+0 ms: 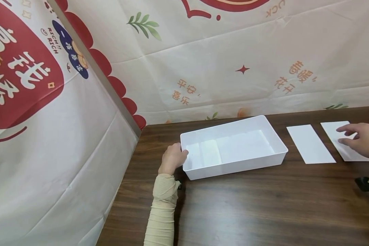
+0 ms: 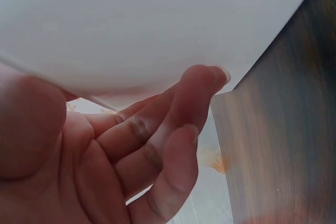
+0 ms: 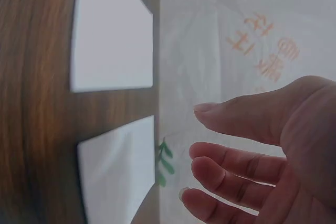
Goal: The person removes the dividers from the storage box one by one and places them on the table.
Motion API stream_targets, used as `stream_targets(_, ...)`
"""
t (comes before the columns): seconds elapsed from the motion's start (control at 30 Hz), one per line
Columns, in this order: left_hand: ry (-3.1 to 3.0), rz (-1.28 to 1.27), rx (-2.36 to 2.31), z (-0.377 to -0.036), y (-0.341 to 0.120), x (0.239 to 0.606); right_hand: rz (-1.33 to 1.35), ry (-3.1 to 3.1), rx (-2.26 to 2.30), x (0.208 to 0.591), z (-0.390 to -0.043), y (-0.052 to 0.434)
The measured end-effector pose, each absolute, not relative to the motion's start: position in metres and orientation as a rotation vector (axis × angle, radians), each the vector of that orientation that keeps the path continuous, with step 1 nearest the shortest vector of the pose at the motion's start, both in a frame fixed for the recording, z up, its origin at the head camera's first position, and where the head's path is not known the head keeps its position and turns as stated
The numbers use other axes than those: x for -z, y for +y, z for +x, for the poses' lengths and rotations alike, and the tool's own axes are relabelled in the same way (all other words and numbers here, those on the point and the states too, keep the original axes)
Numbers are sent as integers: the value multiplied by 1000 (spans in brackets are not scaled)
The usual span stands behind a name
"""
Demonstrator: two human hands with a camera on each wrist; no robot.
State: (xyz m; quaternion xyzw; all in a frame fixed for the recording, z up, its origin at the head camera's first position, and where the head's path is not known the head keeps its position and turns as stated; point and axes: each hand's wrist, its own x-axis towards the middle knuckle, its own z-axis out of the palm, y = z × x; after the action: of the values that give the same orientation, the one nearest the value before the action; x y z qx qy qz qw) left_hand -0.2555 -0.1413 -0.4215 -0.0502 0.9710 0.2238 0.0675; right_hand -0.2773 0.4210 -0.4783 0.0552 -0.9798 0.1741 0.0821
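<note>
1. Your surface [image 1: 264, 205] is dark wood-grain, smooth, set into a corner of creased printed cloth [image 1: 64, 164].
2. The white plastic tray [image 1: 265, 155], rectangular with rounded corners, sits near the surface's far left corner; your left hand [image 1: 173, 158] curls its grip round the tray's left end wall.
3. Two flat white paper sheets lie right of the tray: the near sheet [image 1: 310, 143] untouched, the far sheet [image 1: 341, 143] by the right edge under your right hand [image 1: 361, 139], fingers relaxed, grasping nothing.
</note>
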Motion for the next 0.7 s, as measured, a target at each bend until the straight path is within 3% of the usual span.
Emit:
stream_targets(0.1,2935,-153,-668,-256,-142,421,205,-2901,-429,484,-283,419)
stream_targets(0.37,2943,-154,-680,-256,-143,421,324,-2956,-456,419,-264,355)
stream_targets(0.7,2944,-139,-678,-256,-143,421,449,-2920,-488,397,-266,306)
